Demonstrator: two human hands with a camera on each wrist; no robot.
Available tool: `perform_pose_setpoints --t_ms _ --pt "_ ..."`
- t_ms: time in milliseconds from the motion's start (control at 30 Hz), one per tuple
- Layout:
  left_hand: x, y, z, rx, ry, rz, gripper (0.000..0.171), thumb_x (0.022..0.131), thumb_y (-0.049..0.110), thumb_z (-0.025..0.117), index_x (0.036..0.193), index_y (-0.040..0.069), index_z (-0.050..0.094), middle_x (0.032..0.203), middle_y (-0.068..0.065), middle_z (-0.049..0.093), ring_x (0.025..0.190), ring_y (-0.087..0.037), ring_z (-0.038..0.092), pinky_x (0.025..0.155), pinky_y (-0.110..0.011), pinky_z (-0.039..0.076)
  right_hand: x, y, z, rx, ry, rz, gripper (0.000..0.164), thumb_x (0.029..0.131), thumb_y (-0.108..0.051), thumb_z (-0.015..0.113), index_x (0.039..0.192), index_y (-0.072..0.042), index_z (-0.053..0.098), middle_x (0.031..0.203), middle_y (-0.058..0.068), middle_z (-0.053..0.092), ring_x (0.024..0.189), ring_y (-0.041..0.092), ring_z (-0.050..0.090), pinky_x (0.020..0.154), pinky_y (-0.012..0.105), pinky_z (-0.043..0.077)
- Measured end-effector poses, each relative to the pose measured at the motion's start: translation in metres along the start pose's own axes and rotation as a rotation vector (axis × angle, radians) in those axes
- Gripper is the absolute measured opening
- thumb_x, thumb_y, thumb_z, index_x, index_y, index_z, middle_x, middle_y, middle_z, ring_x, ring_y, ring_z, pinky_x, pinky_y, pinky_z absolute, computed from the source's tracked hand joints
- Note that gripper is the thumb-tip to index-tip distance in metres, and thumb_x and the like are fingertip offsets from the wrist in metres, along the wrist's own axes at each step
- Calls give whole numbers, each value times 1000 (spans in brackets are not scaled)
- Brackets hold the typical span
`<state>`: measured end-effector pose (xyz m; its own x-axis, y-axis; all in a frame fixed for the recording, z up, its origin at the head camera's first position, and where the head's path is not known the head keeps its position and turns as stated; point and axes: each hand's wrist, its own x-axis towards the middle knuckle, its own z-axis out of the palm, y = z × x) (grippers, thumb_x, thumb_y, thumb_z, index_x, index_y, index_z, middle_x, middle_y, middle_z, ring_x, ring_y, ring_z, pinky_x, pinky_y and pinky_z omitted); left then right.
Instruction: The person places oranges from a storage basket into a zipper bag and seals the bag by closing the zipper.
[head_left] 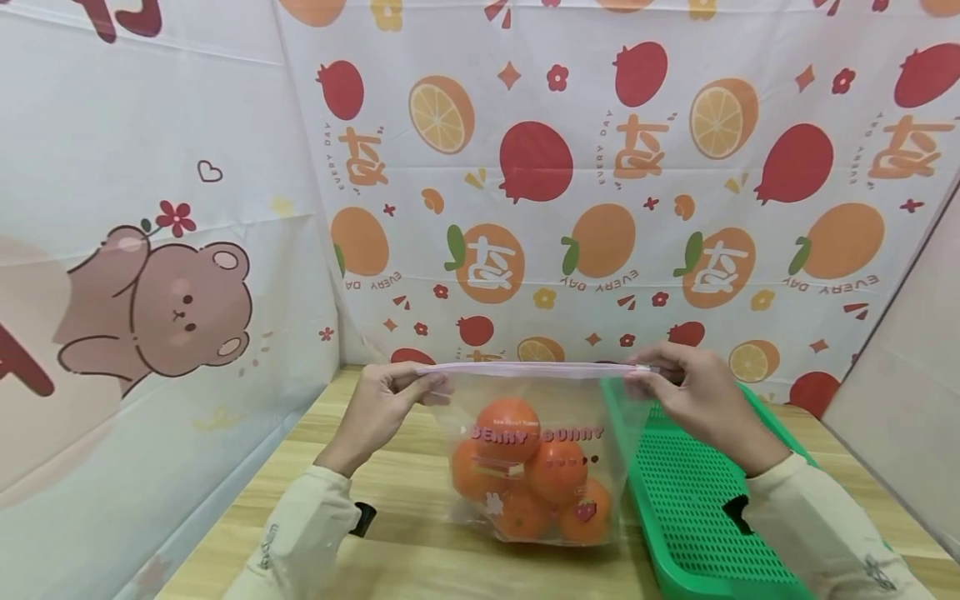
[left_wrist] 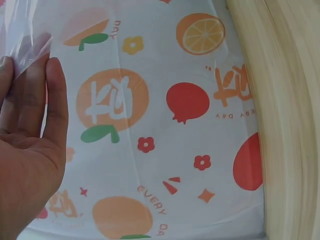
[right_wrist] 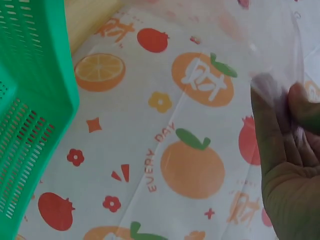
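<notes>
A clear zip bag [head_left: 540, 392] with pink lettering stands upright on the table, its pink zip edge stretched level across the top. Inside it several oranges [head_left: 558, 471] are piled up. My left hand [head_left: 386, 408] pinches the bag's top left corner between thumb and fingers. At the opposite top corner, near the small slider, my right hand [head_left: 693, 400] pinches the edge the same way. Each wrist view shows thin clear plastic between thumb and fingers, at the left hand [left_wrist: 35, 145] and at the right hand [right_wrist: 287, 150].
Right of the bag lies a green perforated basket [head_left: 701, 492], partly under my right forearm. The wooden table [head_left: 300, 492] runs back to a fruit-printed cloth [head_left: 525, 242]. Another cloth with a printed bear [head_left: 180, 308] hangs along the left side.
</notes>
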<state>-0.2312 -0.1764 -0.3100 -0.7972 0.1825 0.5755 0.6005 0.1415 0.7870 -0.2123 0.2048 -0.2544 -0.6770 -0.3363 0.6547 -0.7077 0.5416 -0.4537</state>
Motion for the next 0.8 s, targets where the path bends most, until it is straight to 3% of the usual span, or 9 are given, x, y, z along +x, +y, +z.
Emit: perform_pose_setpoints --t_ms 67,300,433,533,567,600,700,767,800 --pt "0 1 -1 8 -9 -16 15 96 8 69 103 -3 75 90 -15 76 80 -27 76 80 -36 60 -1 2 -2 -18 -5 6 9 87 -5 77 96 -6 75 77 -2 73 62 11 68 45 23 43" --pt "-5 4 -9 85 -82 -106 17 97 15 69 104 0 75 93 -11 77 84 -23 76 82 -31 59 -3 9 -3 30 -51 74 8 89 -13 77 95 -8 77 67 -1 67 55 14 60 48 27 48" --pt "-3 16 -13 274 -125 -65 21 94 23 74 109 8 74 90 -4 75 80 -17 72 77 -29 57 -5 13 -6 197 -108 135 13 95 -4 69 105 -1 75 76 9 71 60 21 66 55 33 58" --pt "4 35 -7 477 -108 29 38 90 34 78 122 18 69 102 3 74 94 -14 69 83 -35 54 -7 14 -7 293 -99 178 16 95 0 67 108 4 74 85 17 73 67 26 71 63 37 61" --pt "7 43 -2 524 -100 74 44 89 37 79 127 20 66 107 4 73 90 -15 66 82 -37 53 -7 15 -7 302 -84 188 15 94 0 68 107 5 74 86 18 73 68 26 72 64 36 61" --pt "11 51 5 548 -100 130 49 88 37 80 131 19 64 115 4 72 98 -15 67 88 -40 53 -8 14 -7 310 -69 194 15 94 0 69 107 5 74 86 18 74 69 26 72 65 36 61" --pt "26 71 36 607 -127 319 57 88 35 80 137 14 60 130 1 66 113 -18 63 98 -41 50 -10 13 -5 328 -21 198 13 92 0 71 102 7 72 86 16 75 70 25 73 66 35 61" --pt "36 82 61 628 -170 438 56 88 32 80 136 10 62 131 -2 66 113 -18 64 99 -39 50 -11 13 -4 333 3 186 11 91 1 71 100 8 71 86 13 75 70 23 74 66 34 61" --pt "41 86 74 643 -196 490 54 89 32 79 135 9 63 130 -2 67 121 -17 61 102 -38 49 -11 13 -4 340 13 179 10 91 1 71 99 8 71 86 13 75 69 23 74 66 35 61"
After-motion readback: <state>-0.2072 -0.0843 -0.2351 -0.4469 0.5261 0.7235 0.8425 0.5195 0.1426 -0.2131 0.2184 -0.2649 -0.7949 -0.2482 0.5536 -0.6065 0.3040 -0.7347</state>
